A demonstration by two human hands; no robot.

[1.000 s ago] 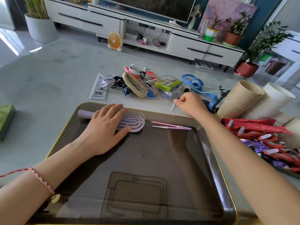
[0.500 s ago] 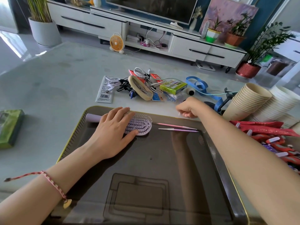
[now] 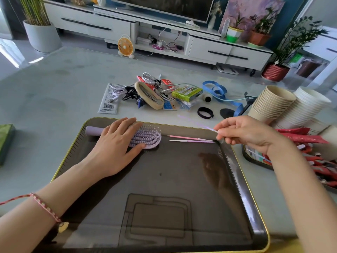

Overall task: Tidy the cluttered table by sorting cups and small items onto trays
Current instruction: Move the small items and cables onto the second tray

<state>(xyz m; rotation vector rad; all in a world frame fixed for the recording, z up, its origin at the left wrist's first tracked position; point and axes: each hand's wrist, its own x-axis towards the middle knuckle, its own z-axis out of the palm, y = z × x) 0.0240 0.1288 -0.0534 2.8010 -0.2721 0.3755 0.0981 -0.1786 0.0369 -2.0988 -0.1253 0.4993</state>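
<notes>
A large dark tray (image 3: 235, 172) with a gold rim lies in front of me. My left hand (image 3: 116, 143) rests flat on a lilac hairbrush (image 3: 145, 136) at the tray's far edge. Two thin pink and lilac sticks (image 3: 189, 139) lie side by side on the tray to the right of the brush. My right hand (image 3: 244, 133) hovers over the tray's far right corner and pinches another thin lilac stick (image 3: 209, 128), which is blurred by motion. Stacked paper cups (image 3: 269, 105) lie on their side at the right.
A heap of cables, a green box (image 3: 187, 93), a beige oval item (image 3: 149, 97) and a blue tape measure (image 3: 217, 92) sits beyond the tray. A black hair band (image 3: 205, 112) lies nearer. Red packets (image 3: 310, 139) fill a second tray at the right. A green pack (image 3: 5, 141) lies at the left.
My right hand has lifted a thin stick from the table beyond the tray and brought it back over the tray's far right corner. My left hand stays on the brush.
</notes>
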